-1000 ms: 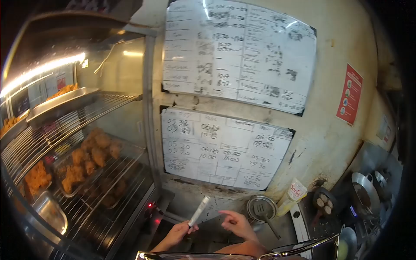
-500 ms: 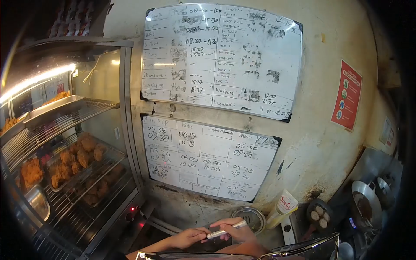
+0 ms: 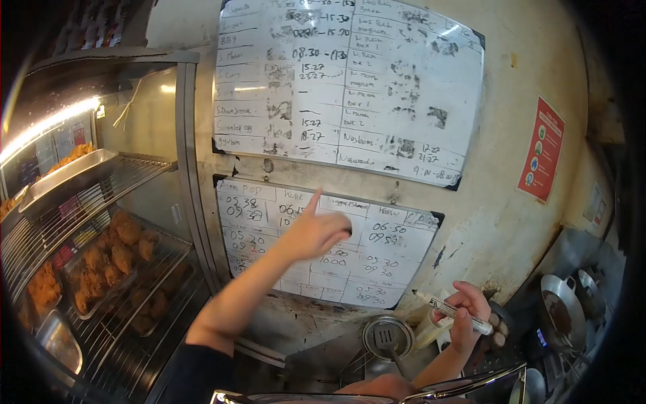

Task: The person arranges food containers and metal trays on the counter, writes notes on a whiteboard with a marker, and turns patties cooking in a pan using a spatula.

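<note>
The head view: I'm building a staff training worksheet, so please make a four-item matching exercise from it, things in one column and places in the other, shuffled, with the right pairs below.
Things
1. Marker
2. Left hand
3. Fried chicken
4. Red poster

Places
A. On racks inside the display cabinet
B. Right of the upper whiteboard
C. Held in the right hand
D. Raised in front of the lower whiteboard, index finger extended

Pairs: 1-C, 2-D, 3-A, 4-B
</note>
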`<state>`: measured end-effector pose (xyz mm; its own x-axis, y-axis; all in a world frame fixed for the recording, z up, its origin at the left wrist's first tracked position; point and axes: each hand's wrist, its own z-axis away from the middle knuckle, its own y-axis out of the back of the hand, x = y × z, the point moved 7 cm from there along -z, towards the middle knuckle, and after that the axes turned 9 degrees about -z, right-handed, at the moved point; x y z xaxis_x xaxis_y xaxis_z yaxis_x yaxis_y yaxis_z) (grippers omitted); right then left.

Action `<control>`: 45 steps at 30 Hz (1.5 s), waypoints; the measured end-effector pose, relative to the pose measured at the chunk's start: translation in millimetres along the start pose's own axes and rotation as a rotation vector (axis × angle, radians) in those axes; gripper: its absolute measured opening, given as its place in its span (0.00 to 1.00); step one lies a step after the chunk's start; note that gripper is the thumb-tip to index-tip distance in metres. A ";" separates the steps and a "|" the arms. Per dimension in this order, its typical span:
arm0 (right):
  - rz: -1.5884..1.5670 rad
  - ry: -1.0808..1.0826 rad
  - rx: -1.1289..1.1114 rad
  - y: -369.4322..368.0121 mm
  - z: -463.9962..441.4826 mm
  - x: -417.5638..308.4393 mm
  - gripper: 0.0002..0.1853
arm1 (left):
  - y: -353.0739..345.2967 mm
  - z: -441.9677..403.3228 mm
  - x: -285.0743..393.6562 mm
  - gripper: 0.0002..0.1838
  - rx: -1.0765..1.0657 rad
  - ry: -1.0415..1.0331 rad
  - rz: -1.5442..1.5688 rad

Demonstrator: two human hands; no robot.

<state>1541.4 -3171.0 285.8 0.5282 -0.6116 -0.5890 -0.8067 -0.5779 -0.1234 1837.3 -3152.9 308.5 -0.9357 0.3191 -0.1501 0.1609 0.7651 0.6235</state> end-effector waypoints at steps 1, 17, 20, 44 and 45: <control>-0.002 0.000 -0.008 -1.4 -3.1 -1.0 0.27 | -0.6 -15.5 -14.5 0.10 0.016 -0.084 -0.126; 0.178 -0.034 -0.049 5.8 -91.8 6.4 0.18 | 25.5 -45.9 -99.2 0.13 0.138 -0.122 -0.202; 0.180 0.022 -0.051 4.1 -121.5 4.4 0.18 | 25.3 -50.2 -112.8 0.10 0.109 0.009 -0.034; 0.246 0.303 0.191 7.4 -231.6 25.1 0.13 | 18.3 -48.0 -123.9 0.08 0.094 0.107 0.287; 0.254 0.326 0.169 3.2 -231.2 28.7 0.12 | 20.5 -48.4 -121.3 0.08 0.138 0.061 0.247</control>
<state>1615.3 -3315.3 453.2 0.3416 -0.8769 -0.3382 -0.9394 -0.3074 -0.1517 1938.9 -3203.0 376.7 -0.8794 0.4741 0.0427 0.4236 0.7386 0.5244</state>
